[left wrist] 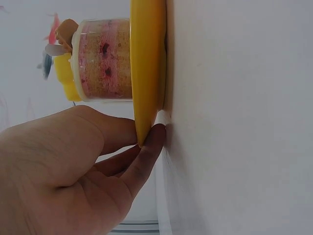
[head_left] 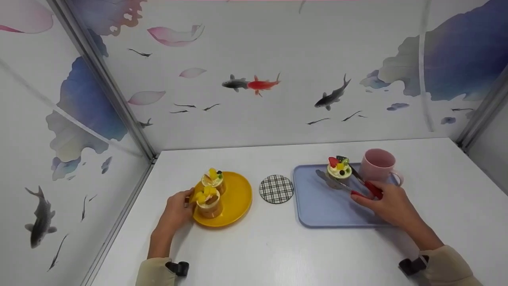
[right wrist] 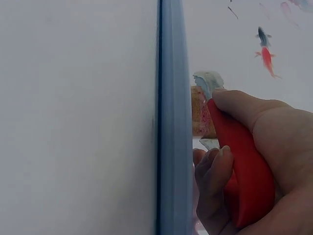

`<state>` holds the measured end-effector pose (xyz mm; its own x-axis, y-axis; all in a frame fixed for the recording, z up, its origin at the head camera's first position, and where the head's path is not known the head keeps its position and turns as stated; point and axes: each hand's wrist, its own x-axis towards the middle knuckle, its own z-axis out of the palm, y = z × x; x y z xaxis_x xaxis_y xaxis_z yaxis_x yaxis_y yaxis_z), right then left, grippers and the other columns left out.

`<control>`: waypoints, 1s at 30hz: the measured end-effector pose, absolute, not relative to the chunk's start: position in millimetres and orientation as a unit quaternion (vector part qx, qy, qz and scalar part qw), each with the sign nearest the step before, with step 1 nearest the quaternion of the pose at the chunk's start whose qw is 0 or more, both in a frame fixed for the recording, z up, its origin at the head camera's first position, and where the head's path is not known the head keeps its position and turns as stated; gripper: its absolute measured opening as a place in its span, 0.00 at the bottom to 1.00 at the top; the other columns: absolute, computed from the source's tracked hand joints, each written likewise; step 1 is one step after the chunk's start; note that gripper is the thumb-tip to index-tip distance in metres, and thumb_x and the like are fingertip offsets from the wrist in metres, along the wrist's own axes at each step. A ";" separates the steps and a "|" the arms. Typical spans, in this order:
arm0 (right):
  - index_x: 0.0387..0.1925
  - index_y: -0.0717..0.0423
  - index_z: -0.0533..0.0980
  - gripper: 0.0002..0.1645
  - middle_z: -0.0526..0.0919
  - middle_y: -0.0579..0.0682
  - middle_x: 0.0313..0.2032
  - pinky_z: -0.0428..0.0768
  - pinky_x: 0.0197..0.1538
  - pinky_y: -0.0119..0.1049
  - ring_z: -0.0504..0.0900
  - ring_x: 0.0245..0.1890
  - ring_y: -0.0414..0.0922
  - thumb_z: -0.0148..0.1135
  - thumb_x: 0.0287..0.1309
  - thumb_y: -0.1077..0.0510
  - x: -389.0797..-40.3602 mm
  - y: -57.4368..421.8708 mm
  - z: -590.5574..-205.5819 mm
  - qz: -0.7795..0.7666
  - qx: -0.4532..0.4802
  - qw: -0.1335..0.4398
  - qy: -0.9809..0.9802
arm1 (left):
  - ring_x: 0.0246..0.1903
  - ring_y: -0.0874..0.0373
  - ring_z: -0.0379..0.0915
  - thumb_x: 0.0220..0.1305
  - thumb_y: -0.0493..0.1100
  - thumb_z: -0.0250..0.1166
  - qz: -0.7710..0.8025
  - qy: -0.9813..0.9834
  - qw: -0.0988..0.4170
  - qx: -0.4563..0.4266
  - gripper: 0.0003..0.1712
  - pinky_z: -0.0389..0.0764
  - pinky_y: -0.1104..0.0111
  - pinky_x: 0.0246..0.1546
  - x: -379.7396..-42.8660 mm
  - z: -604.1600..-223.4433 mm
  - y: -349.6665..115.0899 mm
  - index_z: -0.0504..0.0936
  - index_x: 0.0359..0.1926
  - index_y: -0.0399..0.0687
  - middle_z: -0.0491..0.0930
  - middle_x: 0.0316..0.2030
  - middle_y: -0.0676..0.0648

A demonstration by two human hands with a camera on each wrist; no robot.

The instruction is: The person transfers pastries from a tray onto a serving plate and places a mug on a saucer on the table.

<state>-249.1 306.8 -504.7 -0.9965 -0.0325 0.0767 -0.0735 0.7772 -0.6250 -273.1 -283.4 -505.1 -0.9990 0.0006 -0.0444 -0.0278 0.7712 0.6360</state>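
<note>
My left hand (head_left: 177,208) pinches the left rim of a yellow plate (head_left: 239,198), thumb above and fingers beneath, as the left wrist view shows. Two cups of layered cake stand on that plate: a front one (head_left: 209,205) topped with yellow pieces and a rear one (head_left: 214,179) with mixed fruit. My right hand (head_left: 391,201) grips red-handled tongs (head_left: 337,182). Their metal ends lie on either side of a third dessert cup (head_left: 339,170), topped with strawberry, on the blue tray (head_left: 325,210). Whether the tongs touch the cup I cannot tell.
A pink mug (head_left: 377,165) stands at the tray's back right corner, close to my right hand. Between plate and tray lies a round checked coaster (head_left: 276,189). White panels printed with fish rise behind and to the left of the white table (head_left: 254,254).
</note>
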 end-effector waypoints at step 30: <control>0.50 0.60 0.83 0.36 0.83 0.51 0.36 0.77 0.31 0.32 0.77 0.42 0.50 0.74 0.64 0.31 -245.2 307.8 -509.5 0.309 0.032 0.030 -0.950 | 0.71 0.37 0.76 0.78 0.29 0.60 0.349 0.936 0.033 -0.021 0.33 0.79 0.47 0.73 -272.2 -504.4 -282.1 0.66 0.80 0.33 0.73 0.74 0.31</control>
